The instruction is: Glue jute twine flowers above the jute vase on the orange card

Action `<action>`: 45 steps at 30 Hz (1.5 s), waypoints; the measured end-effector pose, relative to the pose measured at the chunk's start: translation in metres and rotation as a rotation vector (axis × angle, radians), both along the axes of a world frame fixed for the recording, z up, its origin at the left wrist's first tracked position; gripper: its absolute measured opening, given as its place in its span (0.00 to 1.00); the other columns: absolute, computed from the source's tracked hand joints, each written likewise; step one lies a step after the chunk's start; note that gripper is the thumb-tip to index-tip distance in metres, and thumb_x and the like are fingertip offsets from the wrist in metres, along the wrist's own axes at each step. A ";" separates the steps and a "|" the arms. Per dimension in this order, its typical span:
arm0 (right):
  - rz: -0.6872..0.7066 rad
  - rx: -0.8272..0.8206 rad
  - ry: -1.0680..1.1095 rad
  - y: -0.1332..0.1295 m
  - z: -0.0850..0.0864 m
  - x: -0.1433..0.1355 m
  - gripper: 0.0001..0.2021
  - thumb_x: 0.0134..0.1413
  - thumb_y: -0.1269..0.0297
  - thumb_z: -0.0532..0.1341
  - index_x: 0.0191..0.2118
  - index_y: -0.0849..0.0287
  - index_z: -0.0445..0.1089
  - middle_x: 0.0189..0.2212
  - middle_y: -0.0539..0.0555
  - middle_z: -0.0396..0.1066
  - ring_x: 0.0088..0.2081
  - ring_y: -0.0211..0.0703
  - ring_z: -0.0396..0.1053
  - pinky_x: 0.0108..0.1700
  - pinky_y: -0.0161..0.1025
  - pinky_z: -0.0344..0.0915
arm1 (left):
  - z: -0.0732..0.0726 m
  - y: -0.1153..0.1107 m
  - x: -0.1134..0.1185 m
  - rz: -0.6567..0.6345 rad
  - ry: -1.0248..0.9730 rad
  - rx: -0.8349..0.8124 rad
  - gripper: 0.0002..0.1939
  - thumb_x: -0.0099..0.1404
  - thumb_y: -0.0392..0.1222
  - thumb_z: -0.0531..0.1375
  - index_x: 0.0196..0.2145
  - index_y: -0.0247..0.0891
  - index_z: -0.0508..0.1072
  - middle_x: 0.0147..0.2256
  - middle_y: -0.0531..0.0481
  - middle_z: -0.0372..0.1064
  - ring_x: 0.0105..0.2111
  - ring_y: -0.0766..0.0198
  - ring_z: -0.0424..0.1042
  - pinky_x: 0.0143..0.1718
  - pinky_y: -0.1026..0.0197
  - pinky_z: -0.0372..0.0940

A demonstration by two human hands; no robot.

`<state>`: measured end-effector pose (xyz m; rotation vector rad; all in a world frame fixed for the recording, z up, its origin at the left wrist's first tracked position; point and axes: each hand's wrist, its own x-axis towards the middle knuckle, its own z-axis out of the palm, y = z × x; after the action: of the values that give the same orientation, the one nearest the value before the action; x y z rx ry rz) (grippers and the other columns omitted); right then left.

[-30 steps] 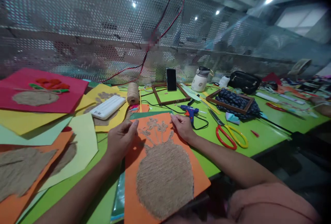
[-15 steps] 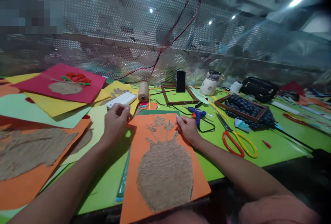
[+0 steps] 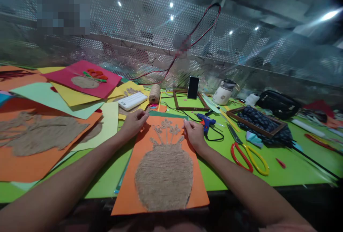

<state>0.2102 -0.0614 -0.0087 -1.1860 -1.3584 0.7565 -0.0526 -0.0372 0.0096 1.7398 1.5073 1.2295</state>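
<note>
An orange paper sheet lies in front of me, its lower edge past the table's front edge. Glued-looking jute twine forms a round vase on it, with thin twine flowers rising from the neck. At the sheet's upper left corner, my left hand is closed, thumb and fingers pinching the paper. My right hand pinches the upper right edge beside the flowers. Beneath the sheet a dark green layer shows at the top. A blue glue gun rests just right of my right hand.
Scissors with red and yellow handles lie to the right. Behind stand a twine spool, a phone, a wooden frame and a white bottle. Coloured sheets with twine shapes, including a red sheet, overlap at left.
My view has turned left, so the background sits further right. My left hand has come down closer to the sheet's corner. The sheet's lower edge now shows fully.
</note>
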 end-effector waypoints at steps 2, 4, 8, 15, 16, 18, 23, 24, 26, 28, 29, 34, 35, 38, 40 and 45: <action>-0.001 -0.013 0.014 0.000 0.003 0.001 0.26 0.55 0.40 0.61 0.21 0.58 0.67 0.13 0.45 0.58 0.17 0.36 0.58 0.21 0.35 0.60 | 0.000 0.001 -0.001 0.001 0.029 0.023 0.18 0.61 0.56 0.58 0.24 0.39 0.67 0.21 0.51 0.68 0.21 0.63 0.66 0.23 0.61 0.61; -0.001 -0.033 0.037 0.001 0.005 0.002 0.25 0.55 0.41 0.61 0.22 0.59 0.68 0.13 0.45 0.58 0.16 0.35 0.57 0.21 0.35 0.59 | 0.002 0.002 -0.003 0.004 0.049 0.042 0.19 0.62 0.57 0.57 0.23 0.39 0.67 0.21 0.50 0.68 0.22 0.63 0.66 0.24 0.61 0.60; 0.012 -0.023 0.063 0.007 0.008 0.008 0.22 0.57 0.44 0.61 0.26 0.60 0.71 0.14 0.45 0.60 0.16 0.33 0.55 0.19 0.33 0.54 | 0.004 0.004 -0.007 0.008 0.068 0.060 0.20 0.63 0.57 0.56 0.23 0.40 0.67 0.20 0.52 0.66 0.23 0.62 0.67 0.24 0.61 0.59; 0.038 -0.011 0.049 0.017 0.009 0.019 0.18 0.56 0.48 0.62 0.32 0.61 0.74 0.17 0.45 0.63 0.19 0.33 0.57 0.22 0.33 0.55 | 0.003 0.007 -0.010 -0.003 0.099 0.067 0.13 0.60 0.52 0.58 0.27 0.39 0.71 0.24 0.50 0.70 0.25 0.62 0.66 0.27 0.58 0.60; 0.036 -0.015 0.050 0.017 0.010 0.019 0.18 0.55 0.48 0.63 0.33 0.61 0.74 0.17 0.45 0.63 0.19 0.34 0.57 0.22 0.33 0.55 | 0.003 0.008 -0.010 -0.012 0.099 0.067 0.13 0.59 0.52 0.58 0.29 0.39 0.72 0.25 0.49 0.72 0.26 0.61 0.68 0.28 0.58 0.62; 0.036 -0.027 0.056 0.016 0.010 0.018 0.17 0.54 0.49 0.63 0.33 0.61 0.74 0.17 0.45 0.63 0.19 0.34 0.57 0.22 0.33 0.55 | 0.002 0.009 -0.011 -0.032 0.100 0.066 0.13 0.59 0.51 0.58 0.30 0.39 0.73 0.27 0.48 0.73 0.28 0.60 0.70 0.31 0.57 0.64; 0.063 -0.081 0.082 0.015 0.007 0.015 0.16 0.52 0.50 0.64 0.34 0.61 0.74 0.17 0.45 0.63 0.18 0.34 0.56 0.21 0.33 0.54 | 0.002 0.008 -0.009 -0.028 0.144 0.050 0.12 0.58 0.50 0.58 0.31 0.40 0.74 0.28 0.48 0.74 0.28 0.60 0.70 0.31 0.56 0.63; 0.071 -0.088 0.086 0.015 0.007 0.014 0.16 0.52 0.50 0.64 0.34 0.61 0.73 0.16 0.45 0.63 0.18 0.34 0.56 0.21 0.33 0.55 | 0.002 0.007 -0.008 -0.022 0.146 0.045 0.12 0.58 0.51 0.59 0.31 0.40 0.74 0.28 0.48 0.74 0.28 0.60 0.69 0.31 0.57 0.63; 0.083 -0.095 0.089 0.014 0.006 0.014 0.16 0.52 0.51 0.64 0.34 0.61 0.73 0.16 0.45 0.63 0.18 0.33 0.56 0.21 0.33 0.55 | 0.003 0.005 -0.006 -0.013 0.141 0.029 0.13 0.58 0.52 0.59 0.31 0.40 0.74 0.28 0.48 0.75 0.27 0.60 0.69 0.30 0.57 0.62; 0.087 -0.094 0.089 0.014 0.007 0.014 0.15 0.53 0.52 0.64 0.33 0.61 0.73 0.16 0.45 0.64 0.18 0.33 0.57 0.22 0.32 0.56 | 0.005 0.004 -0.005 -0.006 0.140 0.015 0.14 0.58 0.53 0.59 0.30 0.39 0.74 0.26 0.48 0.74 0.26 0.60 0.68 0.28 0.58 0.61; 0.087 -0.089 0.087 0.014 0.007 0.014 0.15 0.53 0.52 0.64 0.33 0.61 0.74 0.17 0.45 0.64 0.18 0.33 0.57 0.22 0.32 0.56 | 0.006 0.003 -0.005 -0.005 0.142 0.007 0.15 0.59 0.54 0.58 0.29 0.39 0.74 0.25 0.48 0.73 0.25 0.60 0.68 0.27 0.58 0.60; 0.097 -0.089 0.089 0.013 0.009 0.014 0.17 0.55 0.49 0.63 0.32 0.61 0.74 0.16 0.45 0.64 0.17 0.32 0.56 0.21 0.32 0.56 | 0.008 -0.002 -0.003 -0.011 0.145 -0.031 0.21 0.60 0.60 0.56 0.25 0.40 0.73 0.19 0.51 0.66 0.21 0.62 0.63 0.24 0.59 0.55; 0.098 -0.094 0.093 0.012 0.010 0.014 0.18 0.56 0.48 0.63 0.32 0.60 0.74 0.16 0.45 0.63 0.16 0.32 0.56 0.20 0.32 0.57 | 0.010 -0.003 -0.001 -0.008 0.117 -0.046 0.20 0.60 0.60 0.56 0.25 0.40 0.73 0.19 0.51 0.66 0.21 0.62 0.63 0.23 0.59 0.55; 0.096 -0.080 0.098 0.010 0.011 0.012 0.20 0.58 0.45 0.62 0.31 0.60 0.74 0.16 0.45 0.62 0.16 0.32 0.56 0.19 0.32 0.56 | 0.021 -0.006 0.006 -0.015 -0.014 -0.102 0.18 0.58 0.58 0.59 0.26 0.40 0.72 0.20 0.52 0.67 0.22 0.63 0.64 0.24 0.60 0.58; 0.096 -0.053 0.082 0.009 0.011 0.010 0.21 0.59 0.45 0.61 0.31 0.61 0.74 0.16 0.45 0.63 0.16 0.32 0.56 0.20 0.32 0.57 | 0.031 -0.004 0.011 -0.047 -0.062 -0.118 0.16 0.56 0.56 0.60 0.27 0.39 0.73 0.22 0.52 0.70 0.23 0.63 0.65 0.26 0.61 0.60; 0.089 -0.024 0.032 0.006 0.007 0.007 0.22 0.60 0.44 0.60 0.29 0.60 0.73 0.16 0.46 0.63 0.18 0.34 0.58 0.22 0.33 0.57 | 0.042 0.013 0.013 -0.152 0.065 -0.035 0.14 0.55 0.54 0.60 0.31 0.41 0.75 0.23 0.51 0.73 0.26 0.61 0.69 0.29 0.60 0.63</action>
<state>0.2169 -0.0550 -0.0013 -1.1335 -1.3859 0.8535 -0.0395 -0.0239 0.0514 1.8500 1.3949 1.0734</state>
